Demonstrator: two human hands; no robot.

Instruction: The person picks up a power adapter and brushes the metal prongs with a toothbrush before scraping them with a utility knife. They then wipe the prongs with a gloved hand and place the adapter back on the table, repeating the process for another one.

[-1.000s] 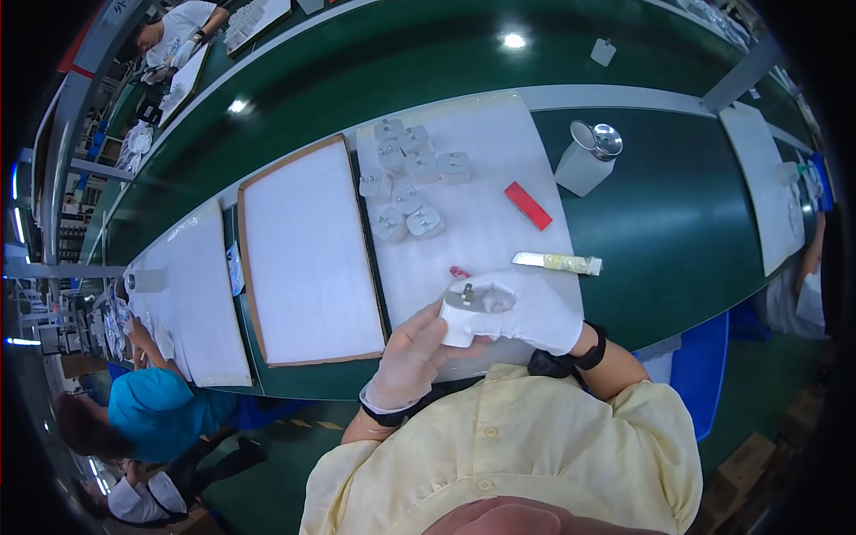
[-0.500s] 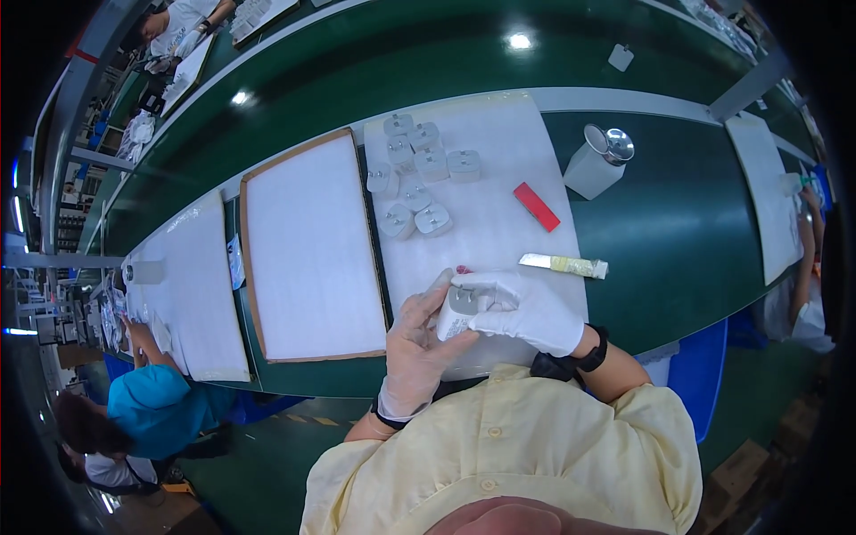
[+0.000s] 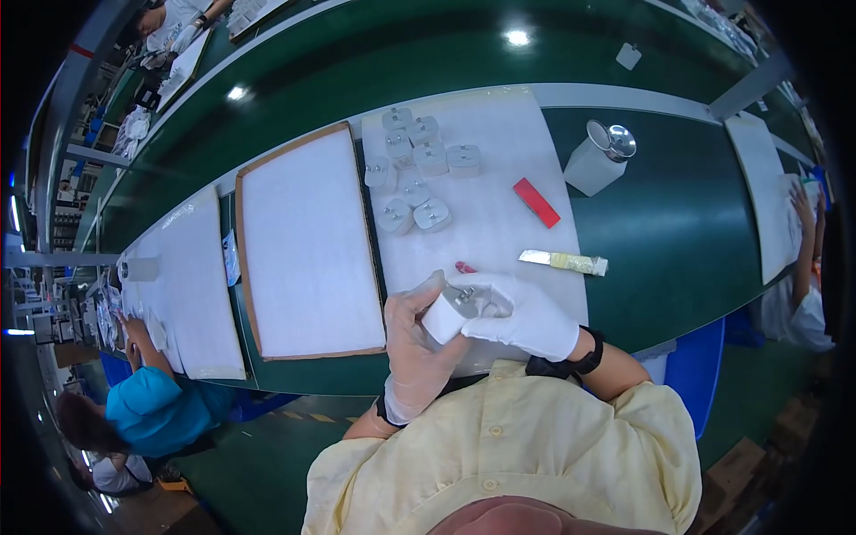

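A white plug charger with metal prongs is held between my two gloved hands, close to my body over the white mat. My left hand, in a thin translucent glove, wraps its outer side and lower edge. From the other side my right hand, in a white fabric glove, has its thumb and fingers closed about the prong end. Just beyond them lies a small red piece, partly hidden by the fingers. A knife with a tape-wrapped handle rests beyond my right hand.
Several white plug chargers stand prongs-up on the mat's far left part. A red block lies right of them. A white pump dispenser stands on the green table. Left is a brown-edged tray. Other people work at both sides.
The charger has turned in my hands, so its plain white side now faces up more and the printed side no longer shows. My hands have stayed in nearly the same place.
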